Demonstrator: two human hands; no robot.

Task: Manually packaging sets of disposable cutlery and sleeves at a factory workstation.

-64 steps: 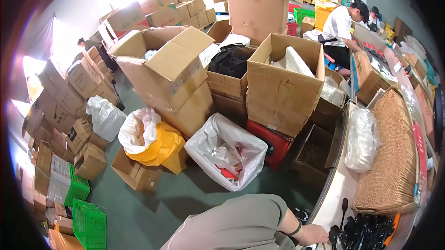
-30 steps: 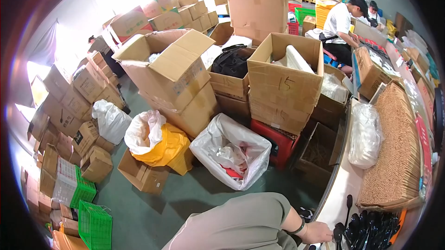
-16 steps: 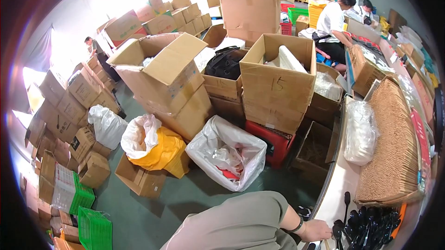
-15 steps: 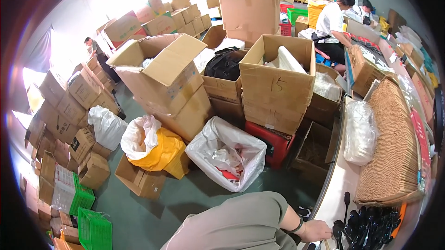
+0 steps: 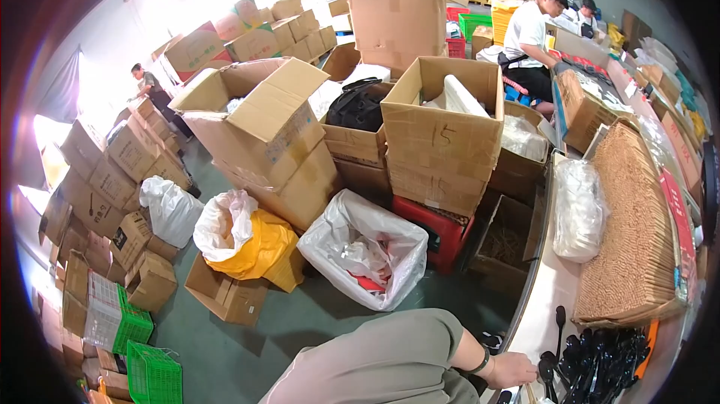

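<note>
Left hand [image 5: 511, 371] by table edge [image 5: 528, 297] — black spoons [image 5: 596, 363] beside, green floor [image 5: 221, 359] alongside

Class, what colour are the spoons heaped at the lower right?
Glossy black; the spoons show best in the head view.

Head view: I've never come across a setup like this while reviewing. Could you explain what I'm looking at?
There is no machine here, just a person working barehanded. Every picture comes from one fisheye camera worn on the head, the left of a pair, so straight edges bend near the rim.

What appears to be the person's left hand, with a dark wristband, reaches to the worktable. Its fingertips are beside glossy black spoons; whether its grip holds anything is unclear. The right hand is out of view.

Farther along the worktable lie a plastic-wrapped white bundle and a brown, ridged stack. Behind are cardboard boxes and co-workers.
</note>
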